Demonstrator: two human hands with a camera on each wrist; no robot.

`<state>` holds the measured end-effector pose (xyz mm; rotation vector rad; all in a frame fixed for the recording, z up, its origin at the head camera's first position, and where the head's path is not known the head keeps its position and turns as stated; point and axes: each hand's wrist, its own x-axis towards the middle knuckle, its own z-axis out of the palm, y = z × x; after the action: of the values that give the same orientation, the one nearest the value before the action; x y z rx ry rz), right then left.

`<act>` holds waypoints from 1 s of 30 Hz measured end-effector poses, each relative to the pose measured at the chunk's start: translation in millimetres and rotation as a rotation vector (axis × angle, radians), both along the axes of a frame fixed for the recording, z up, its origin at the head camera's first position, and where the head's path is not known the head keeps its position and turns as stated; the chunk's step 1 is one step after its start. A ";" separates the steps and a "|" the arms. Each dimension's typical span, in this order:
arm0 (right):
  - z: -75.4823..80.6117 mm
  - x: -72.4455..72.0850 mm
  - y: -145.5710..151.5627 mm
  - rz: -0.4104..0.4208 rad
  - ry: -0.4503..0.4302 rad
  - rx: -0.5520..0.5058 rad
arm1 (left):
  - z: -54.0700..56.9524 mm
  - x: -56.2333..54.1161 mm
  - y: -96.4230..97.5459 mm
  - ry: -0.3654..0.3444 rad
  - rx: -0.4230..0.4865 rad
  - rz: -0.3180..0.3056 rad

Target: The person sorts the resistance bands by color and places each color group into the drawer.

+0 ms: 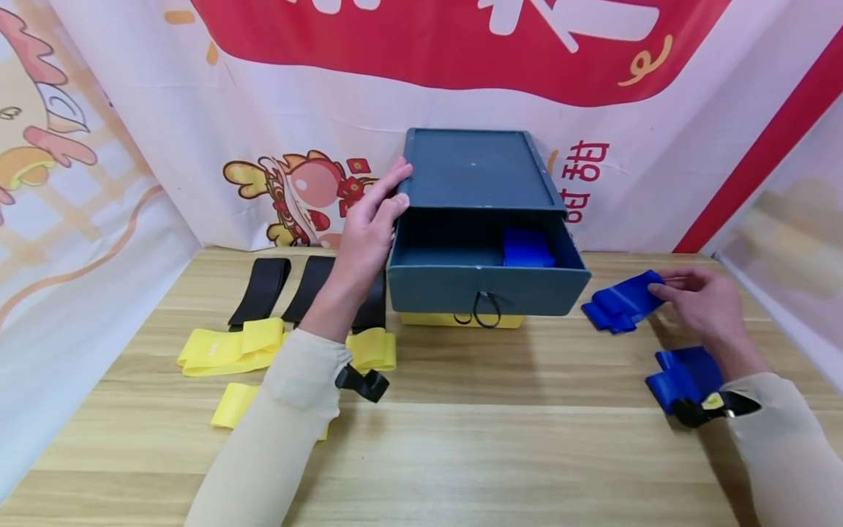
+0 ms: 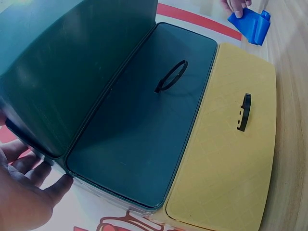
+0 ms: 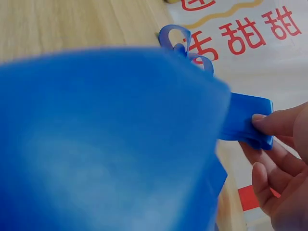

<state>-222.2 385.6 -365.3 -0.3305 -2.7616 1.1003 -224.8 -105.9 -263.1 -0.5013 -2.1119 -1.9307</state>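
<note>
My left hand (image 1: 369,227) rests against the left side of a dark blue-green drawer cabinet (image 1: 474,168), its fingers extended at the top edge. The cabinet's top drawer (image 1: 435,289) is pulled out, and a folded blue band (image 1: 527,247) lies in its right part. To the right of the cabinet, my right hand (image 1: 707,304) pinches the end of another folded blue elastic band (image 1: 622,298) between thumb and fingers. Under the right wrist lies one more blue band (image 1: 688,377), which looms blurred in the right wrist view.
Black bands (image 1: 260,293) and yellow bands (image 1: 224,351) lie left of the cabinet, some partly hidden by my left arm. Below the open drawer are a closed dark drawer (image 2: 130,134) and a yellow drawer (image 2: 221,154), both with black loop pulls. A printed curtain (image 1: 165,132) stands behind.
</note>
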 end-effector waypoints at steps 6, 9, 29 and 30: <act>9.8 2.7 -8.3 -0.026 0.047 -0.059 | -0.3 -0.5 0.6 0.003 0.011 -0.008; 17.3 4.6 -13.7 -0.039 0.040 -0.068 | -0.2 -0.4 0.9 0.004 0.011 -0.008; 78.3 18.5 -63.6 -0.014 0.203 -0.172 | -0.8 -0.8 0.4 0.002 0.006 -0.004; 81.4 19.3 -66.4 -0.010 0.209 -0.171 | -0.8 -0.8 0.4 0.003 0.008 -0.006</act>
<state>-203.0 319.2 -283.9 -0.2335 -2.4892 1.2931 -225.6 -105.6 -263.8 -0.5089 -2.1022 -1.9397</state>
